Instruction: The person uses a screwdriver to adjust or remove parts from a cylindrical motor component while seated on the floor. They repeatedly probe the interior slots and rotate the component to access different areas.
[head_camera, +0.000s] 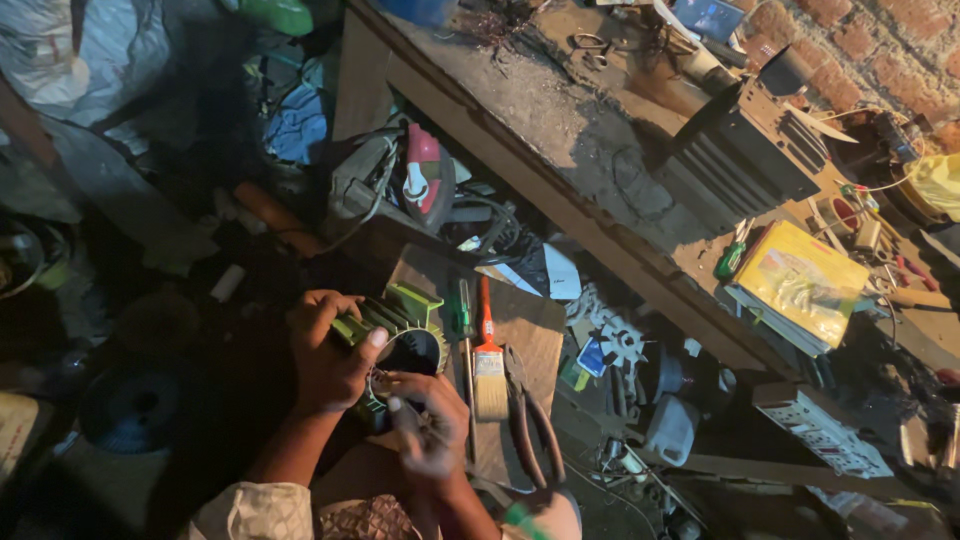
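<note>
- Your right hand (428, 425) was nearest to you, fingers curled in at the open end of the green motor housing (395, 340); it was blurred, so I could not tell whether they pinched anything.
- Your left hand (325, 355) gripped the housing from the side, thumb pressed on its rim and fingers wrapped over the ribs.
- The housing was a green ribbed metal cylinder with cooling fins all round, a boxy lug on top and a dark round hollow facing up. It rested on the wooden board (535, 330) in front of you, at its left edge.
- Just right of it on the board lay a green-handled screwdriver (464, 320), a paintbrush (488, 365) with an orange handle, and pliers (530, 420) with their handles spread.
- Beyond the board a white plastic fan wheel (620, 340) lay among clutter on the floor.
- Farther off ran a long dusty workbench (560, 120) carrying a dark finned metal block (745, 155), a yellow packet (805, 280) and scissors (590, 45).
</note>
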